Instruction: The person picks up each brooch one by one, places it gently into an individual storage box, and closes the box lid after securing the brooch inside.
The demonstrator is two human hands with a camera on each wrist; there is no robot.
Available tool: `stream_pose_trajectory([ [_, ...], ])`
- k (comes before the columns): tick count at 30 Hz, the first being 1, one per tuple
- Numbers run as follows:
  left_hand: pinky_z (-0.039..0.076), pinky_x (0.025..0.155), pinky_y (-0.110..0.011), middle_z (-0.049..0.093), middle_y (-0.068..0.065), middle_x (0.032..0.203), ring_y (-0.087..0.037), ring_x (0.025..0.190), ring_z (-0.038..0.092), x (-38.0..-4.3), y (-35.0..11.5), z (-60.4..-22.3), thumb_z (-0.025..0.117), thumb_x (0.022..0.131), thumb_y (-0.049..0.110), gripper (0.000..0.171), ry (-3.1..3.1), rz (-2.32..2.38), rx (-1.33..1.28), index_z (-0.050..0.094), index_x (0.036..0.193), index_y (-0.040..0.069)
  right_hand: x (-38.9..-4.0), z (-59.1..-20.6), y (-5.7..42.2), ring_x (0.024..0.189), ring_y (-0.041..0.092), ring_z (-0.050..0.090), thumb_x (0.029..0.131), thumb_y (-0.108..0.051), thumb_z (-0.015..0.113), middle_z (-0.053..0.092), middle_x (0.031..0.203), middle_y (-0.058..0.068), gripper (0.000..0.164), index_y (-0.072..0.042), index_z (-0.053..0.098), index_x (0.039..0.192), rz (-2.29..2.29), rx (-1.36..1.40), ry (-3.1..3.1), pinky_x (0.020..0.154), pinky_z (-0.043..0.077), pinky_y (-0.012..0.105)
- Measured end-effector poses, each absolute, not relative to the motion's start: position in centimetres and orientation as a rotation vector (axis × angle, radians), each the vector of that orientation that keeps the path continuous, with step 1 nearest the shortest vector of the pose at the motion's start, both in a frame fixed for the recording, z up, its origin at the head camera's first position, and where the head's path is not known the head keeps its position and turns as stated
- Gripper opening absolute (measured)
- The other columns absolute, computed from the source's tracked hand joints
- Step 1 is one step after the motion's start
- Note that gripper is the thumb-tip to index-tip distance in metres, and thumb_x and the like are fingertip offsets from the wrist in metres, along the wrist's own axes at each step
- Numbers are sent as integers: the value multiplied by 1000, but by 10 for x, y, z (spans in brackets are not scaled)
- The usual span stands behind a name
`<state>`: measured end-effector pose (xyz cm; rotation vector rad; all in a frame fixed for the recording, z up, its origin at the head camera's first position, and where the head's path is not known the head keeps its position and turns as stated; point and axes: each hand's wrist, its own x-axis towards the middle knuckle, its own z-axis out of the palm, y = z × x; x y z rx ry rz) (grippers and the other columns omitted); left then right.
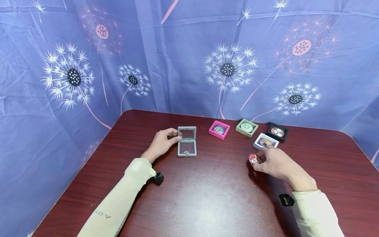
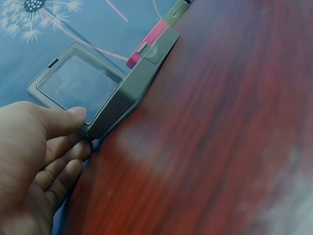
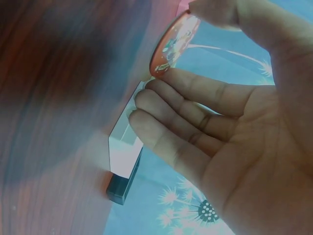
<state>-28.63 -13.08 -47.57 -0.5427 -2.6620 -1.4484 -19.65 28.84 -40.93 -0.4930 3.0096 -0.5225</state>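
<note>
A hinged grey display case (image 1: pixel 187 153) with clear film windows sits unfolded on the table. Its raised lid (image 2: pixel 42 93) is pinched at the side by my left hand (image 1: pixel 163 141), thumb in front and fingers behind. Over the table on the right, my right hand (image 1: pixel 275 164) holds a round red picture badge (image 1: pixel 254 158) by its edge, between thumb and fingertip. The right wrist view has the badge (image 3: pixel 172 44) tilted on edge, the other fingers loosely extended below it. Just behind this hand lies a white framed case (image 1: pixel 257 144).
Toward the back of the dark wood table (image 1: pixel 207 191) stand a pink case (image 1: pixel 211 131), a green case (image 1: pixel 240 131) and a black case (image 1: pixel 285 135), each with a round picture piece inside. A blue dandelion-print cloth (image 1: pixel 183 65) hangs behind the table.
</note>
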Motion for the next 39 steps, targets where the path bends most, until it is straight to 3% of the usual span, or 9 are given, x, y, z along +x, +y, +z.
stream_pose_trajectory([
  [24, 55, 86, -37, 76, 4, 105, -13, 93, 68, -269, -89, -484, 78, 100, 22, 15, -2651, -1465, -657, 77, 113, 15, -194, -412, 271, 86, 25, 64, 81, -28, 84, 68, 99, 10, 36, 1, 70, 99, -550, -559, 3030, 80, 53, 47],
  [39, 55, 85, -33, 76, 3, 105, -12, 91, 68, -256, -61, -486, 79, 99, 22, 15, -2617, -1471, -724, 77, 112, 14, -191, -416, 253, 78, 19, 58, 77, -26, 86, 60, 92, 5, 36, -1, 68, 96, -532, -651, 3064, 75, 53, 44],
])
